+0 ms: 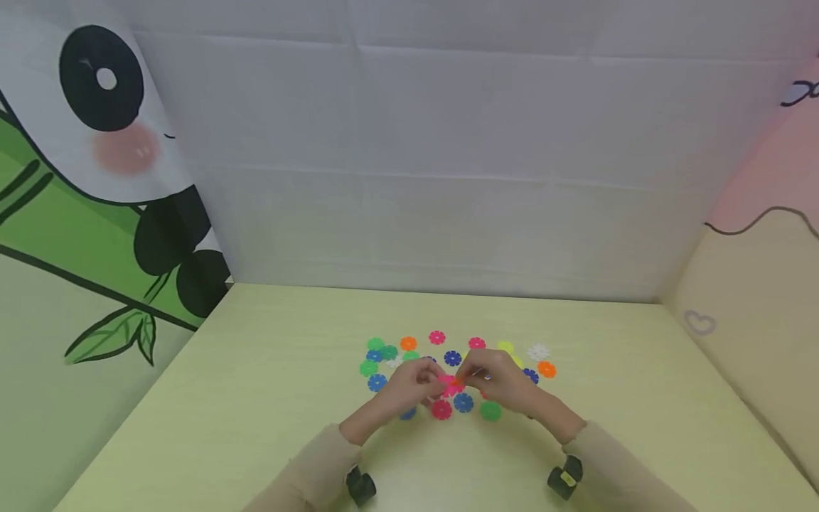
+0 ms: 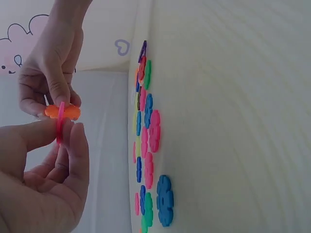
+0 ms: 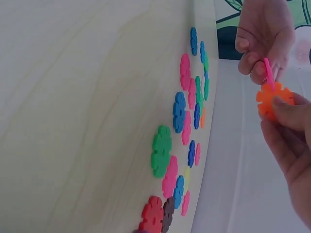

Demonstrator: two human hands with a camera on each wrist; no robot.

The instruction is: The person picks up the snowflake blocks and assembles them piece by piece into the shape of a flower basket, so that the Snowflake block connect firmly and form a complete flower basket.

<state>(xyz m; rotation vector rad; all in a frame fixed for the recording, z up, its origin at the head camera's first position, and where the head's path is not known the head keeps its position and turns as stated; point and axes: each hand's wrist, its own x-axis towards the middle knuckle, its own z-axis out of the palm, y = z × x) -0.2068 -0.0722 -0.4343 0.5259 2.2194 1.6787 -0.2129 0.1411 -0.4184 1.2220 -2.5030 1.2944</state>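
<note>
My left hand (image 1: 414, 386) pinches a pink notched disc (image 2: 60, 121) between thumb and fingers. An orange notched disc (image 3: 273, 101) is pinched by my right hand (image 1: 498, 378). Both are flat plastic snowflake pieces with slots round the rim. They meet edge to edge, crosswise, with the orange rim at the pink one's slot in the right wrist view. The hands are raised over the table, close together above the scattered discs. Below them lie a red-pink disc (image 1: 441, 409), a blue disc (image 1: 463, 402) and a green disc (image 1: 490, 411).
Several more discs lie flat on the pale wooden table (image 1: 288, 398), among them an orange disc (image 1: 547, 369), a white disc (image 1: 539, 352) and a dark blue disc (image 1: 452, 358). A white sheet (image 1: 448, 178) stands behind the table, with printed panels at both sides.
</note>
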